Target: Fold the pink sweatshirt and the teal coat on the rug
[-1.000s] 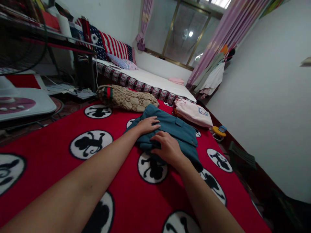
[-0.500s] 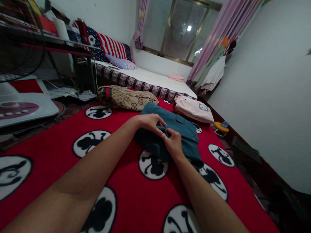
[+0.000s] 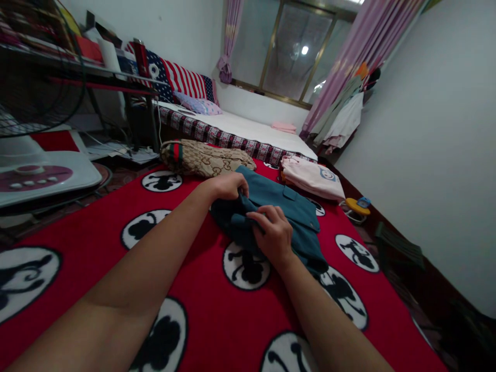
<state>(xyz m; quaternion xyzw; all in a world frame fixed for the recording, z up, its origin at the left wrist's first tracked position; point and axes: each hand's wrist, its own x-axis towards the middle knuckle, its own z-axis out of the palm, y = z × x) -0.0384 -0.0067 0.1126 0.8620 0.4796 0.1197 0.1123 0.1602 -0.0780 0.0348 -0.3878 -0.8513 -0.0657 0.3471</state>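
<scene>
Both my hands pinch the blue shirt point(image 3: 287, 206), left hand point(image 3: 228, 187) far, right hand point(image 3: 274, 235) near, shirt stretching far-left to near-right.

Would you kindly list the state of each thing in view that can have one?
teal garment: partly folded, flat on the red blanket.
left hand: fingers curled, gripping the garment's edge.
right hand: fingers bent, pinching a fold of the garment.
pink garment: folded, lying apart from the teal one.
patterned bag: lying on its side.
curtain: tied back.
</scene>
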